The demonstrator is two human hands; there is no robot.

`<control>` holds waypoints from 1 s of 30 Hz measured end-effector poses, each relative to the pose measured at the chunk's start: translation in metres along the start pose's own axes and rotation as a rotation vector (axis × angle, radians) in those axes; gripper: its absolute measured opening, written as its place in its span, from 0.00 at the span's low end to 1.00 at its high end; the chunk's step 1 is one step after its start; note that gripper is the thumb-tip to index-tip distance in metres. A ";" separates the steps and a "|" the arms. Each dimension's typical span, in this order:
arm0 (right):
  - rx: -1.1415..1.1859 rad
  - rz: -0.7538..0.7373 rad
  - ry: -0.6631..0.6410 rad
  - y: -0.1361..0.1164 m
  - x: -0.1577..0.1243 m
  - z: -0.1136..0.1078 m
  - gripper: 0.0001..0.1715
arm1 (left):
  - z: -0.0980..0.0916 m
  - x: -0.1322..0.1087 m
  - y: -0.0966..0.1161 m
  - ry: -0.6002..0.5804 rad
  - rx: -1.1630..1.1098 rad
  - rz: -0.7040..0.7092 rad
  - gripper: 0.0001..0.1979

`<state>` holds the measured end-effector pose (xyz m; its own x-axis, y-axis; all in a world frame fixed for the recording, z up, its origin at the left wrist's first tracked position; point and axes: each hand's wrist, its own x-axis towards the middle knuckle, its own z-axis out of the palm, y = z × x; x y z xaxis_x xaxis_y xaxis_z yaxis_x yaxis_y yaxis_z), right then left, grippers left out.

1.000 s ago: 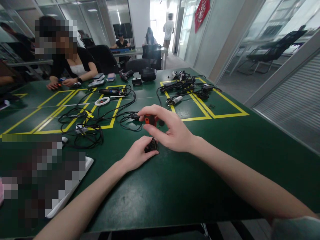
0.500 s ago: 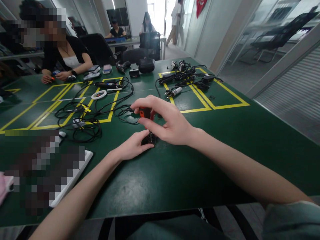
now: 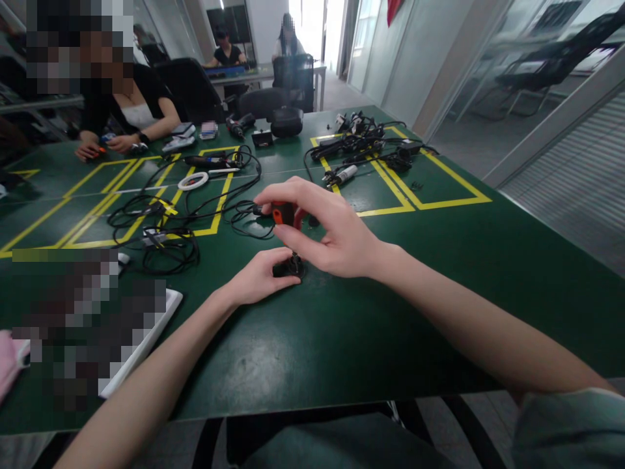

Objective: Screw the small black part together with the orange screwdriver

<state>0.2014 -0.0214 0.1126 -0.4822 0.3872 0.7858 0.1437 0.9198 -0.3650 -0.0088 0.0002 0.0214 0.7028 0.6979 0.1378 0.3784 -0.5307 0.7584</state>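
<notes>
On the green table (image 3: 342, 339), the left hand (image 3: 256, 280) lies low with its fingers curled round a small black part (image 3: 291, 266), pinning it to the tabletop. Right above it the right hand (image 3: 336, 238) arches over, thumb and forefinger pinched on an orange-and-black tool (image 3: 283, 213) that stands roughly upright, its lower end meeting the black part. The rest of the right fingers are curled loosely beside the tool.

Just beyond the black part, toward the far side, a loose tangle of black cables (image 3: 161, 225) sprawls across yellow tape lines (image 3: 219, 195). A white ring (image 3: 193, 180) lies farther off among the cables. Farther right of the part, a second heap of cables and plugs (image 3: 364, 146) sits inside another taped square. Left of the part, near the table's near edge, lies a white tray (image 3: 146, 342). At the far left a seated person's hands (image 3: 105, 144) rest on the table, holding something small.
</notes>
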 end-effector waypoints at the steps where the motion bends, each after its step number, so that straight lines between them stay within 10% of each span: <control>1: -0.001 -0.004 -0.008 0.000 0.000 0.000 0.19 | -0.001 0.000 0.000 0.000 -0.009 0.004 0.12; 9: -0.033 0.014 0.023 0.005 -0.001 0.001 0.18 | -0.001 0.002 -0.001 -0.036 -0.275 -0.074 0.16; 30: -0.086 -0.019 -0.003 0.004 0.000 -0.006 0.19 | 0.004 0.000 0.004 0.015 -0.117 -0.003 0.16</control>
<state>0.2071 -0.0172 0.1146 -0.4883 0.3695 0.7906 0.2079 0.9291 -0.3058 -0.0049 -0.0044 0.0217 0.6923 0.7071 0.1438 0.3072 -0.4691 0.8280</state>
